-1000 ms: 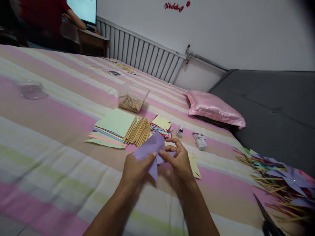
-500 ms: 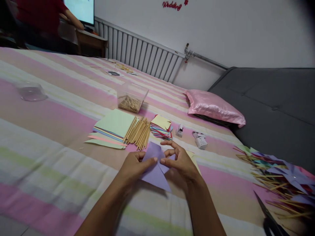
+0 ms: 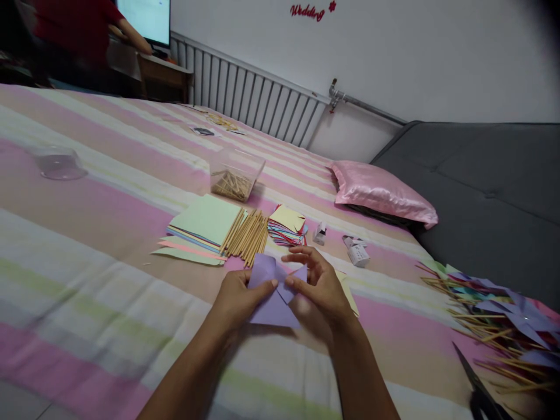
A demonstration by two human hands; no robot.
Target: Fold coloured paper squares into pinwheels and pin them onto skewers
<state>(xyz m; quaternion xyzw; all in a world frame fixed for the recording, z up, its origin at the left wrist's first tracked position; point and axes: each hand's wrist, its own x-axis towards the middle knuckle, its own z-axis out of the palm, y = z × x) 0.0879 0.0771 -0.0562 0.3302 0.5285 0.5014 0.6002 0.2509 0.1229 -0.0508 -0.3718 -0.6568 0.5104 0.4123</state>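
A purple sheet of paper (image 3: pixel 273 309), with slits cut toward its middle and flaps bent inward, is held above the bed. My left hand (image 3: pixel 238 294) pinches it from the left, thumb on top near the centre. From the right, my right hand (image 3: pixel 317 283) is closed on a folded flap, its thumb pressing near the middle while the index finger arches above. Just beyond the paper lie a bundle of thin wooden sticks (image 3: pixel 247 236), a stack of small cut papers (image 3: pixel 287 224) and larger pale green sheets (image 3: pixel 205 219). Yellow paper (image 3: pixel 347 294) lies partly behind my right hand.
A clear box of short sticks (image 3: pixel 234 181) stands farther back. Two small white boxes (image 3: pixel 319 233) sit right of the stacks. Black scissors (image 3: pixel 476 385) and finished paper pinwheels (image 3: pixel 520 315) lie at right, near a pink pillow (image 3: pixel 385 189). A person in red (image 3: pixel 72 35) sits at a desk.
The right flap of the purple paper has come up and inward, and the sheet has turned slightly. Both hands keep their grip.
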